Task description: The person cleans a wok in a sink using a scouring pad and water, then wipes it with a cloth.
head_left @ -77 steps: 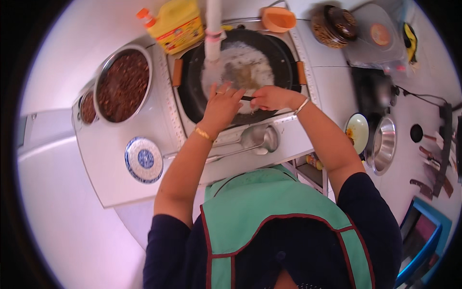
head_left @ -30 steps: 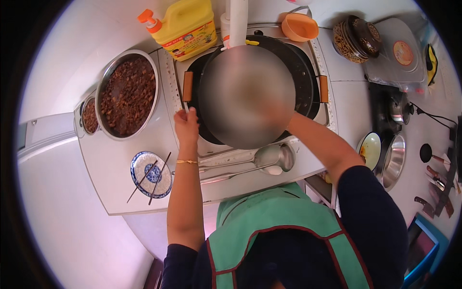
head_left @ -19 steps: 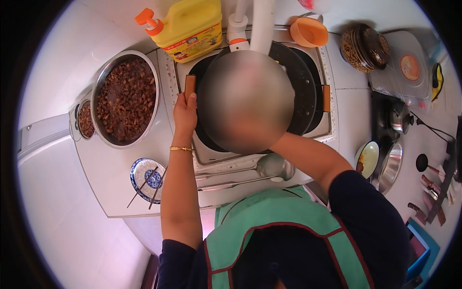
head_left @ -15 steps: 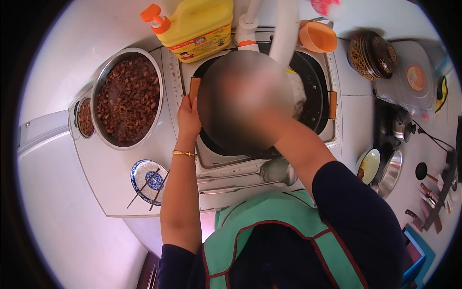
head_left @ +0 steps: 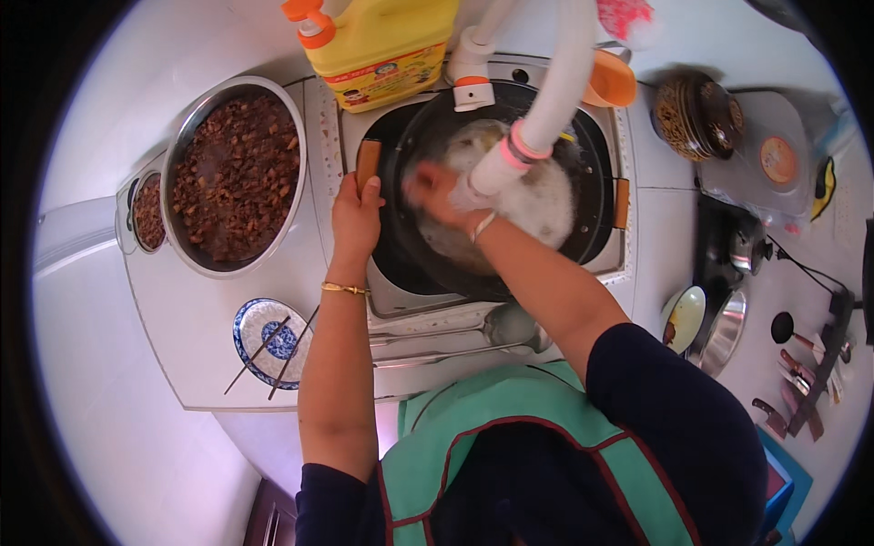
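Apparently mid-wash, not finished: the wok (head_left: 594,196) sits in the sink (head_left: 401,301), cloudy water (head_left: 546,207) left to clear. Left hand (head_left: 356,217) clamped on its wooden handle (head_left: 368,161); right hand (head_left: 444,195) blurred inside, grip can't tell.

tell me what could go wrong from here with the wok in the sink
The wok might tip or swing, since the left hand grips only one wooden handle.

Foamy liquid could slop over the rim if the right hand, blurred inside the wok, pushes hard.

The chopsticks lie loose across the blue-and-white plate, close to the left forearm, and could get knocked off.
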The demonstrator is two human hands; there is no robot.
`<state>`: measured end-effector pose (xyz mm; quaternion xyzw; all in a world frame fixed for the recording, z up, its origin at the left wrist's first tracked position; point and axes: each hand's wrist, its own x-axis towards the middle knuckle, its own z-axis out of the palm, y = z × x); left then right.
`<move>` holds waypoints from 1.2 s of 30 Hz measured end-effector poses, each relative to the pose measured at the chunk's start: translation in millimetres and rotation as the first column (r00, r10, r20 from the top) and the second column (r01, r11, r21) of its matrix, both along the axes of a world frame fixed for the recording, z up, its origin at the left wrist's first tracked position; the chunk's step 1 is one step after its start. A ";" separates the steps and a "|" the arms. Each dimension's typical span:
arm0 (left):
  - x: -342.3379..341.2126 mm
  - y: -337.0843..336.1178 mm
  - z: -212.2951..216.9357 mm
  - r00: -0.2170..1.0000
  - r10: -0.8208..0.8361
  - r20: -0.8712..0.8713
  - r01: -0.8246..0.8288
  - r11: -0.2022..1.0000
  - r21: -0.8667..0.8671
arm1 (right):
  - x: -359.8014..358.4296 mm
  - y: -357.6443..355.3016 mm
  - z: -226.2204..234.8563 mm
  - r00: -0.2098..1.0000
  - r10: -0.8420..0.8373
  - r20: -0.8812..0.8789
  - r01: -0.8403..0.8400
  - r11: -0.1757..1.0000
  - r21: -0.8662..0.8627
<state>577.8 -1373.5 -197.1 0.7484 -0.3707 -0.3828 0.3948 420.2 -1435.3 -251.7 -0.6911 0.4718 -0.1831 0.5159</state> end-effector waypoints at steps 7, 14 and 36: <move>4.6 8.2 -14.1 0.966 0.042 0.255 -0.020 0.996 -0.088 | -158.4 64.2 57.1 0.671 0.591 -0.447 -0.705 0.695 -0.139; -13.2 5.4 7.0 0.976 0.062 0.211 -0.037 0.992 -0.118 | -227.2 -100.7 63.3 0.164 0.214 -0.963 -0.949 0.302 -0.094; -16.6 14.4 1.5 0.958 0.115 0.262 -0.073 0.984 -0.165 | -234.1 -7.4 75.2 0.120 0.262 -0.958 -0.910 0.414 -0.001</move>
